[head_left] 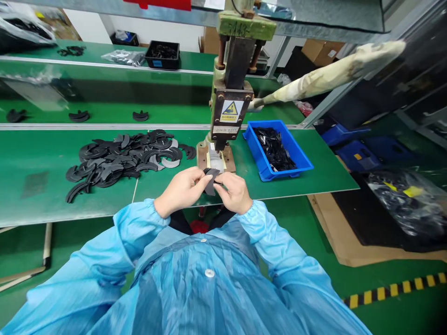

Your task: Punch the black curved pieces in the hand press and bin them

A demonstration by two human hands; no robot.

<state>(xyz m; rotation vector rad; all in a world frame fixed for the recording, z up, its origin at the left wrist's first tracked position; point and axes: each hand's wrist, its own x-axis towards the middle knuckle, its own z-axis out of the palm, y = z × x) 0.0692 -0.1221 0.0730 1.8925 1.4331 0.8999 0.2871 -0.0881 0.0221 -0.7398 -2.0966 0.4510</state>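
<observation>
A dark curved plastic part (210,185) is held between both hands, just in front of the press base (228,160). My left hand (185,188) pinches it from the left, the thumb on its upper face. From the right, my right hand (233,190) has its fingers closed on the same part; whether a smaller piece is between those fingers cannot be made out. Above the base stands the press head (230,107) with a yellow warning label. A large pile of dark curved parts (122,158) lies on the green table to the left.
Right of the press sits a blue bin (303,165) of small black pieces. The press lever (335,70), wrapped in pale material, extends right. Behind, a green belt (111,116) carries several curved parts. A black bin (162,63) stands farther back. The table's front edge (279,197) is near my wrists.
</observation>
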